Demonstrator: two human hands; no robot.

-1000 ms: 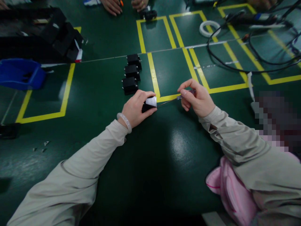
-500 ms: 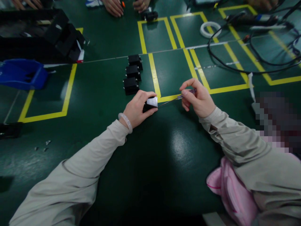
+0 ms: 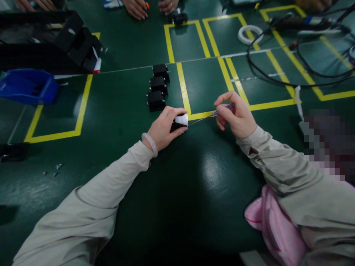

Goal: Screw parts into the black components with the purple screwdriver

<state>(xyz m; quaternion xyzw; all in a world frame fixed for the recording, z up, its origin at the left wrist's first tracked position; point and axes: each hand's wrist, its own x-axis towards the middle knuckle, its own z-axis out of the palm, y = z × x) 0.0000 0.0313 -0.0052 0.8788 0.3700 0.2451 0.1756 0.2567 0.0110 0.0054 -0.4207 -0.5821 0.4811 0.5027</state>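
Note:
My left hand grips a small black block with a shiny silver-white face, its fingers on top and the thumb along the near side. In my right hand is a screwdriver with a translucent purplish handle, pinched between thumb and fingers. Its thin shaft points left, and the tip meets the right end of the block; the exact contact point is too small to make out. Just beyond my left hand, three similar black blocks with small metal screws at their ends stand in a row on the green table.
Left are a black tray, a blue bin and several loose screws. At the far right lie a white tape ring and a looping black cable. Another person's hands are across the table. Pink cloth lies near my right arm.
The whole view has shifted slightly to the right. Both hands keep the block and screwdriver in nearly the same pose.

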